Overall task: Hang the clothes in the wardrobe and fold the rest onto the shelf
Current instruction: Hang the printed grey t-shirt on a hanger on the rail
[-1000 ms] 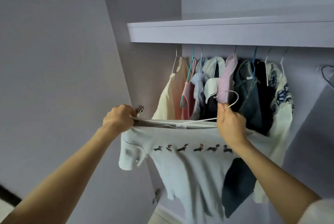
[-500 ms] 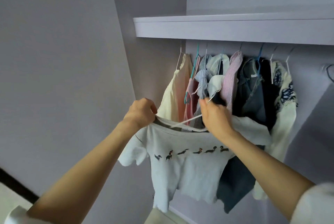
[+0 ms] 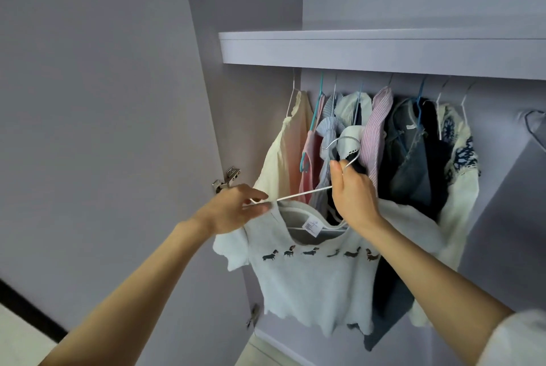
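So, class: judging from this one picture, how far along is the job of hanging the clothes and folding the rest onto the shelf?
Done: a row of garments already hangs under the shelf. In hand: the white T-shirt is on a white hanger, not yet hooked up; the right hand grips the hanger's neck and the left hand pinches its end. Left: hooking it among the others. Folding cannot be judged; the shelf top is out of view.

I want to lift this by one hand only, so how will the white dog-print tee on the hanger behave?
Probably floppy: the white tee drapes in soft folds below the hanger. It looks light, since a thin wire frame carries it. It may slide off, because the left shoulder is not yet over the hanger end that the left hand pinches.
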